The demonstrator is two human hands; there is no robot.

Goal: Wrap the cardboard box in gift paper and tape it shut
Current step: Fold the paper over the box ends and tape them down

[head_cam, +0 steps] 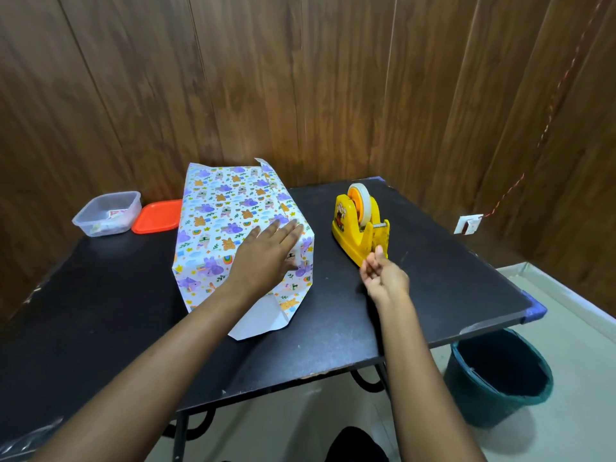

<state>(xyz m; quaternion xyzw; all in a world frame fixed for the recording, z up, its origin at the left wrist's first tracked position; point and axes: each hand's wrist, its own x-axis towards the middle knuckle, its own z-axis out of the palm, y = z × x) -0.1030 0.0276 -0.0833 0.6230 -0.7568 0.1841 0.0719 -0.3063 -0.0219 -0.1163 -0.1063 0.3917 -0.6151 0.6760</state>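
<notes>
Left hand (266,258) flat on wrapped box (233,235).

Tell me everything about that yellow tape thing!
The tape dispenser is chunky yellow plastic with a cartoon sticker on its side. A pale tape roll sits upright on an orange hub. It stands on the black table, right of the wrapped box. The right hand pinches at its scuffed cutter end.

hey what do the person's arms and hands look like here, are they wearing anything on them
Both arms are bare from the frame's bottom edge to the fingertips: no sleeves, gloves or watch show. The left hand and right hand have no rings or bracelets that can be made out, though the right one is slightly blurred.
</notes>
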